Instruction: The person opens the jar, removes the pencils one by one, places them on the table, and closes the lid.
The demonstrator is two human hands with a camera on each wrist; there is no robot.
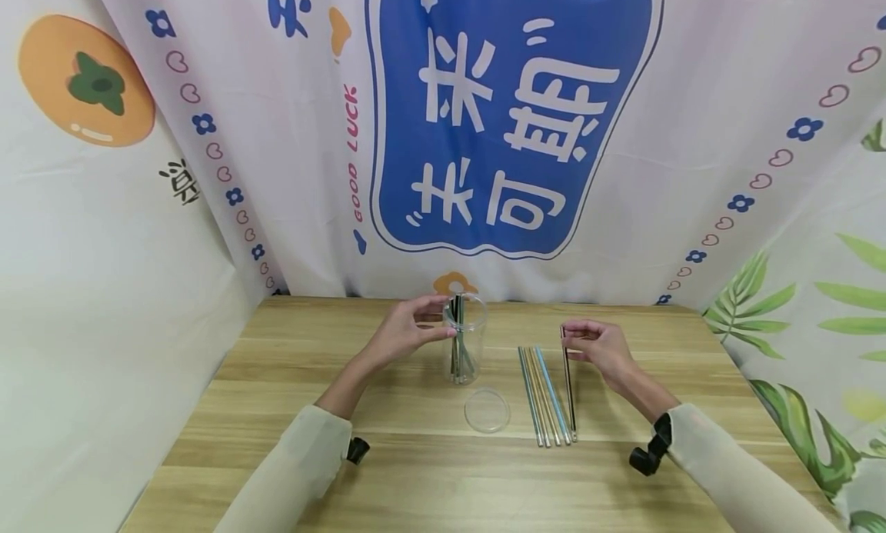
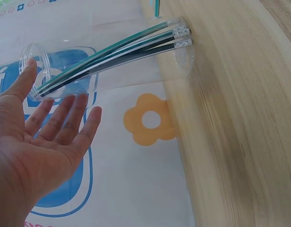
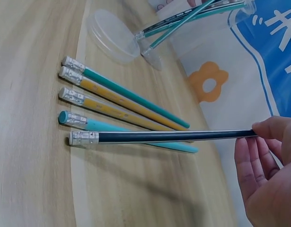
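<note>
My left hand holds a clear plastic jar near its top, thumb at the rim and fingers along the far side. Inside the upright jar lean several dark and green pencils, eraser ends at the bottom. On the right, my right hand pinches a black pencil by its upper end between thumb and fingertips. Its eraser end points down, close to the table. Beside it lies a row of pencils: a dark green pencil, two yellow pencils and a light blue pencil.
A round clear lid lies on the wooden table, in front of the jar and left of the pencil row. A printed cloth hangs behind the table's back edge. Black straps with cameras sit at both wrists.
</note>
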